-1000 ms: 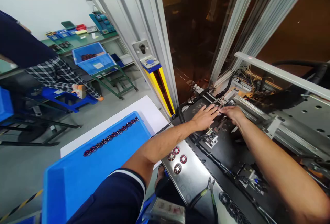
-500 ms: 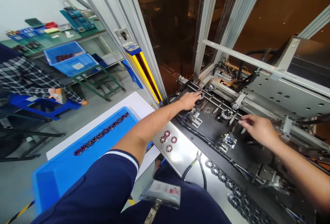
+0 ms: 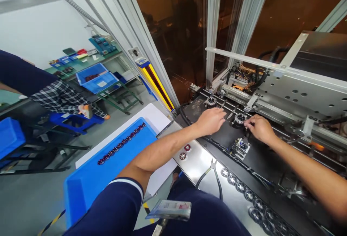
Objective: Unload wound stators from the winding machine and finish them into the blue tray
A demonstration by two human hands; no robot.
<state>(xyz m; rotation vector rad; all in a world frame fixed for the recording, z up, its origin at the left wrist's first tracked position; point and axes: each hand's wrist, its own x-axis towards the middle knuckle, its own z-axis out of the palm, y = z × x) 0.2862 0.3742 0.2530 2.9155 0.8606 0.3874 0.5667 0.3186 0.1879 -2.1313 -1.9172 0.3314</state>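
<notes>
My right hand (image 3: 258, 129) is beside a round metal fixture (image 3: 240, 119) on the machine's black bed. Its thumb and index finger are pinched at the fixture's edge; whatever they hold is too small to make out. To the left, my left hand (image 3: 213, 121) hovers over the bed between that fixture and a second round fixture (image 3: 210, 101). Its fingers are loosely bent and slightly apart, and nothing shows in them. A small metal bracket block (image 3: 241, 148) sits in front of the nearer fixture.
Wire cutters (image 3: 213, 172) lie on the metal ledge (image 3: 196, 171), between red-and-silver round parts (image 3: 183, 156) and rows of black-and-silver round parts (image 3: 240, 186). A blue tray (image 3: 89, 178) at left holds a line of dark red parts (image 3: 121, 143). Another person (image 3: 48, 84) is at the far left.
My left hand has drawn back from the farther fixture, toward the nearer one. My right hand has moved left to the nearer fixture's edge. The view has shifted.
</notes>
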